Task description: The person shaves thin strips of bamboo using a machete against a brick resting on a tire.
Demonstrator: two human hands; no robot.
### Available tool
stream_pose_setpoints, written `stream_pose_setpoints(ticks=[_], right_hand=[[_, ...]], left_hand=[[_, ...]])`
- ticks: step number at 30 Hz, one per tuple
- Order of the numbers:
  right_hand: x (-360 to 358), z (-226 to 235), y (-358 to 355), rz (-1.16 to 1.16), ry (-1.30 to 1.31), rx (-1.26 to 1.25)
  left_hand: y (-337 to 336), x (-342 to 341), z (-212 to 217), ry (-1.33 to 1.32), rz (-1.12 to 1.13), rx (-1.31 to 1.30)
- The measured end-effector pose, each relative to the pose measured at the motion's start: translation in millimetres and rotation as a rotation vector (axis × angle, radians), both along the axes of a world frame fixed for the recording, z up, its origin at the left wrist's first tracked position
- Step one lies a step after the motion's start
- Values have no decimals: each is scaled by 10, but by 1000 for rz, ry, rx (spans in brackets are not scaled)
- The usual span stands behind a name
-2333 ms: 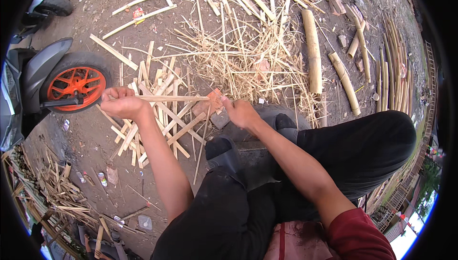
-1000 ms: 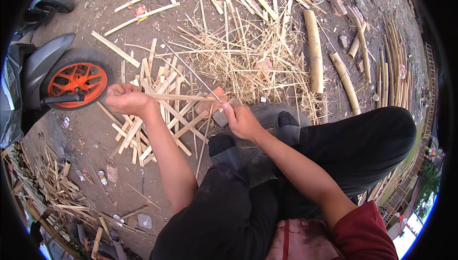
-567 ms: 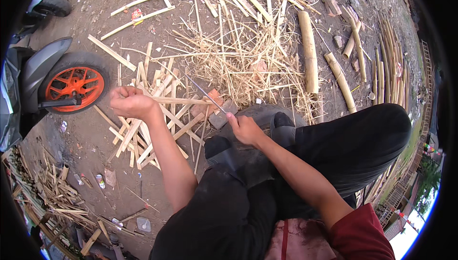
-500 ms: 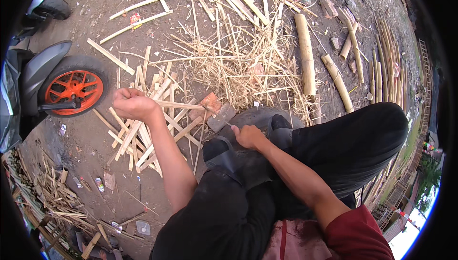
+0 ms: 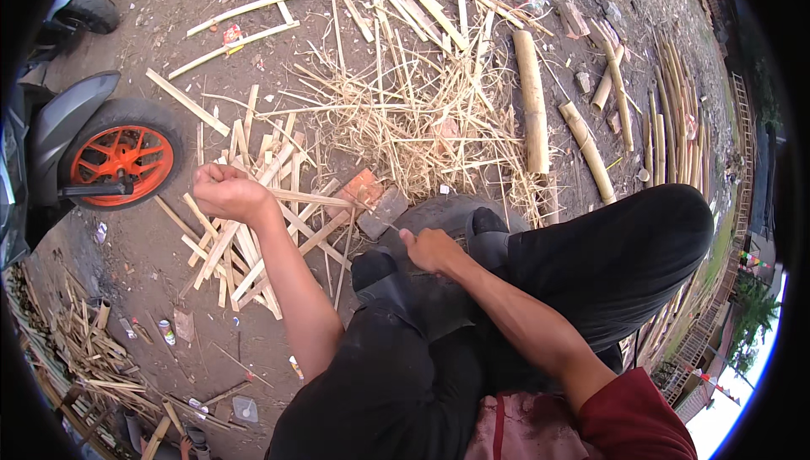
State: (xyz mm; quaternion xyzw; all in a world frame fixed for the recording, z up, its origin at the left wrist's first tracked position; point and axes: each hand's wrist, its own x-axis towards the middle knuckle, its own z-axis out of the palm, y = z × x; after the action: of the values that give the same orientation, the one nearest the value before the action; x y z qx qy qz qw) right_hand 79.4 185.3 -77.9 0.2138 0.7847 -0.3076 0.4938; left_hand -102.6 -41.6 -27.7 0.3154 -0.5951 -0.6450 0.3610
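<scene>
My left hand (image 5: 224, 193) is closed in a fist, palm side up, around a pale split bamboo strip (image 5: 312, 199). That strip sticks out past my wrist toward an orange brick (image 5: 361, 187) and a grey block (image 5: 384, 212). My right hand (image 5: 430, 251) grips a knife, its handle mostly hidden in the fingers. The thin knife blade (image 5: 386, 223) points up and left, its tip close to the free end of the strip. Below my left hand lies a loose pile of cut bamboo strips (image 5: 245, 249).
A heap of thin bamboo shavings (image 5: 413, 127) spreads beyond the brick. Thick bamboo poles (image 5: 531, 102) lie to the right. A motorbike wheel (image 5: 122, 165) with an orange rim stands at the left. My feet rest beside a dark tyre (image 5: 447, 207).
The view has shifted slightly. My right hand and the knife have moved a little left, nearer the brick, while the left hand keeps its grip on the strip.
</scene>
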Motion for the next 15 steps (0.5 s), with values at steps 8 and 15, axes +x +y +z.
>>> stream_pose_setpoints(ticks=[8, 15], right_hand=[[-581, 140, -118, -318, 407, -231], [-500, 41, -100, -514, 238, -237]], left_hand=[[22, 130, 101, 85, 31, 112], [-24, 111, 160, 146, -168, 62]])
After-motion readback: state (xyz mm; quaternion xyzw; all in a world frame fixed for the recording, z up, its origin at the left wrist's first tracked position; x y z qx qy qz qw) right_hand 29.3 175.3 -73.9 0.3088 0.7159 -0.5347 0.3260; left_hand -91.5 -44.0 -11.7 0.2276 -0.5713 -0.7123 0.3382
